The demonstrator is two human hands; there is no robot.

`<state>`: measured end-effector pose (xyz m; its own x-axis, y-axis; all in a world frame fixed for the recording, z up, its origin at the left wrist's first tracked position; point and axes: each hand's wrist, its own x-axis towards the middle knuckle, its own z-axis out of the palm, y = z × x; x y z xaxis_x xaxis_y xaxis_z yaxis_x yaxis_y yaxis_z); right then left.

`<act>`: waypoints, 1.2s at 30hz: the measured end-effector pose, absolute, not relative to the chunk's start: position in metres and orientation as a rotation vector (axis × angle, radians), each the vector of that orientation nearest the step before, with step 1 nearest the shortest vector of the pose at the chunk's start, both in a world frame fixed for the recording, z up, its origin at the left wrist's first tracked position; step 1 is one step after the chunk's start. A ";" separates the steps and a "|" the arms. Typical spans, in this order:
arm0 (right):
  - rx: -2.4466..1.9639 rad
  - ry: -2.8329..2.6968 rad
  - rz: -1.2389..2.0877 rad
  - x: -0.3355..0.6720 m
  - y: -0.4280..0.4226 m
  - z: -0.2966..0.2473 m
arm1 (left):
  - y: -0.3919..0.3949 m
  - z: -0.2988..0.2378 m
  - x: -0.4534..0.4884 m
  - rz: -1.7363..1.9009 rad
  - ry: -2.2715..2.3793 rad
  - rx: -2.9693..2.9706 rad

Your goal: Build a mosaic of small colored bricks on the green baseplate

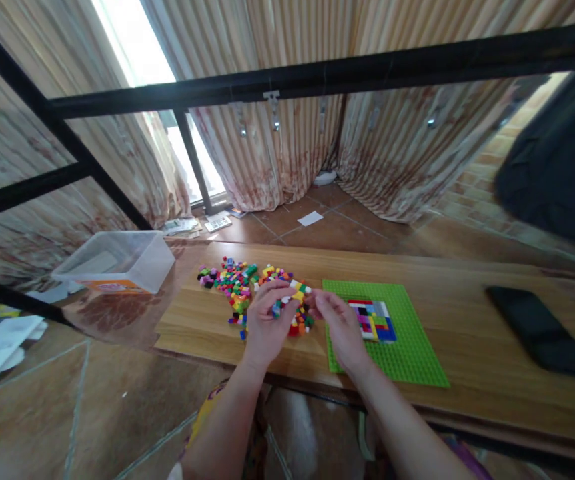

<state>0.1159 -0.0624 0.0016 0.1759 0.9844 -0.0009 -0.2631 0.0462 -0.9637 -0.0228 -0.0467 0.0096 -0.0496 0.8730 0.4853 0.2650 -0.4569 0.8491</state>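
Observation:
My left hand (266, 319) is curled over the near edge of a pile of small coloured bricks (237, 279) on the wooden table (467, 320). Its fingers pinch a short stack of bricks (298, 291) with yellow and white on top. My right hand (337, 323) is just to the right, fingers bent and pinched toward the same stack, resting at the left edge of a green baseplate (397, 347). A patch of mixed-colour bricks (373, 319) is fixed on the baseplate beside my right hand.
A clear plastic tub (117, 260) stands at the table's left end. A black phone (542, 330) lies at the right. A black metal frame (317, 77) crosses overhead. Curtains, papers and a tiled floor lie beyond the table.

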 end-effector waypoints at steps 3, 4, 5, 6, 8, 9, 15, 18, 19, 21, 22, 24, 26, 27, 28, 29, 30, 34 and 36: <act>-1.069 -0.836 1.206 0.118 -0.062 0.004 | -0.055 0.012 -0.011 1.459 1.162 1.841; -1.071 -0.814 1.211 0.119 -0.061 0.004 | -0.056 0.013 -0.008 1.441 1.147 1.865; -1.073 -0.794 1.212 0.120 -0.061 0.005 | -0.057 0.013 -0.007 1.427 1.133 1.869; -1.072 -0.781 1.212 0.121 -0.061 0.005 | -0.058 0.012 -0.005 1.414 1.122 1.848; -1.071 -0.769 1.215 0.123 -0.060 0.006 | -0.058 0.011 -0.004 1.393 1.108 1.717; -1.073 -0.773 1.219 0.123 -0.060 0.007 | -0.058 0.010 -0.004 1.385 1.101 1.613; -1.084 -0.896 1.272 0.122 -0.062 0.008 | -0.049 0.007 -0.010 1.263 0.996 1.140; -1.081 -0.860 1.321 0.123 -0.062 0.006 | -0.048 0.008 -0.011 1.241 0.983 1.105; -1.080 -0.841 1.340 0.123 -0.062 0.005 | -0.049 0.008 -0.011 1.250 0.985 1.096; -1.077 -0.814 1.363 0.124 -0.061 0.003 | -0.049 0.010 -0.011 1.272 0.990 1.079; -1.076 -0.813 1.365 0.124 -0.061 0.003 | -0.050 0.010 -0.010 1.279 0.993 1.075; -1.075 -0.827 1.355 0.125 -0.060 0.003 | -0.050 0.011 -0.010 1.272 1.001 1.079; -1.084 -0.847 1.346 0.125 -0.060 0.002 | -0.049 0.010 -0.010 1.245 1.007 1.087; -1.092 -0.854 1.344 0.125 -0.060 0.002 | -0.049 0.009 -0.010 1.231 1.005 1.086; -1.100 -0.858 1.343 0.126 -0.060 0.002 | -0.048 0.009 -0.010 1.221 1.000 1.081; -1.106 -0.858 1.343 0.126 -0.060 0.002 | -0.048 0.008 -0.010 1.215 0.995 1.071; -1.109 -0.856 1.345 0.126 -0.060 0.001 | -0.048 0.007 -0.010 1.213 0.992 1.061; -1.098 -0.825 1.359 0.127 -0.060 0.001 | -0.047 0.005 -0.009 1.224 0.988 1.016; -1.087 -0.806 1.368 0.127 -0.060 0.001 | -0.047 0.005 -0.008 1.231 0.981 0.996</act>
<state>0.1265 -0.0603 0.0012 0.0835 0.9854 -0.1482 -0.3486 -0.1105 -0.9307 -0.0082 -0.0474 0.0052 0.0807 0.9955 -0.0492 -0.2701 0.0694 0.9603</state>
